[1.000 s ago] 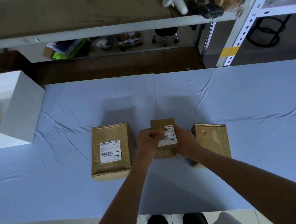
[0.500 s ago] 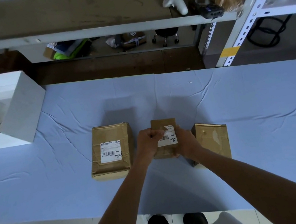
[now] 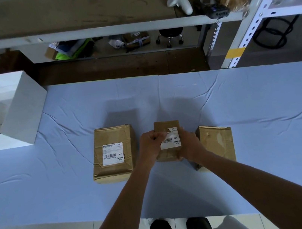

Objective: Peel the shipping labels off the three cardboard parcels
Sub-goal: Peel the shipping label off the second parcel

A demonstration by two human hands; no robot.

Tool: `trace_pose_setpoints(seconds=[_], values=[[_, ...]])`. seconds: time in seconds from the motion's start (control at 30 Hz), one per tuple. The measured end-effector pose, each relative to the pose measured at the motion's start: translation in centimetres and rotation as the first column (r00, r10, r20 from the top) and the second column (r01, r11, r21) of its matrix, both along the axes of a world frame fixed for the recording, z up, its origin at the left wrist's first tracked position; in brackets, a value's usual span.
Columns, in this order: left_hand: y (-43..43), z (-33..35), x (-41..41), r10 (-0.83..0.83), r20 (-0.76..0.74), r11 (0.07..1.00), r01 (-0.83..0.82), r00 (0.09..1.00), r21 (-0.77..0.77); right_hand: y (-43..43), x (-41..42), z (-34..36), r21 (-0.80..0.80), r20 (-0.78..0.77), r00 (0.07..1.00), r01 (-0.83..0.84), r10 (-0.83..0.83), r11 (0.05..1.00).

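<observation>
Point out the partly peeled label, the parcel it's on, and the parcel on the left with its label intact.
partly peeled label (image 3: 177, 142), head view, flat printed part.
middle parcel (image 3: 164, 126), head view, bare cardboard above label.
left parcel (image 3: 112, 135), head view, bare cardboard above label.

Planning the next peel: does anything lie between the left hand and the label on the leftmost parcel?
Nothing visible does. The left hand pinches the middle parcel's label beside the leftmost parcel, whose label lies uncovered.
</observation>
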State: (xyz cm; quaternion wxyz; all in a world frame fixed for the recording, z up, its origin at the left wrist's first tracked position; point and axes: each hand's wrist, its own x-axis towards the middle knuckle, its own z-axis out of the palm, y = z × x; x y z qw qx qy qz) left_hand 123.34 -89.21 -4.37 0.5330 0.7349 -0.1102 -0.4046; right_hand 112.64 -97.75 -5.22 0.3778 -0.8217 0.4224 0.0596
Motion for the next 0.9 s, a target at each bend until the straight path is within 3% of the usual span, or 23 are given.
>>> trace_pose_setpoints(seconds=[0.9], values=[[-0.05,-0.31,0.40,0.026,-0.133,0.999,-0.031,0.991,-0.038,-0.35,0.03,0.66,-0.037,-0.022,0.997,-0.069,0.068,0.997]])
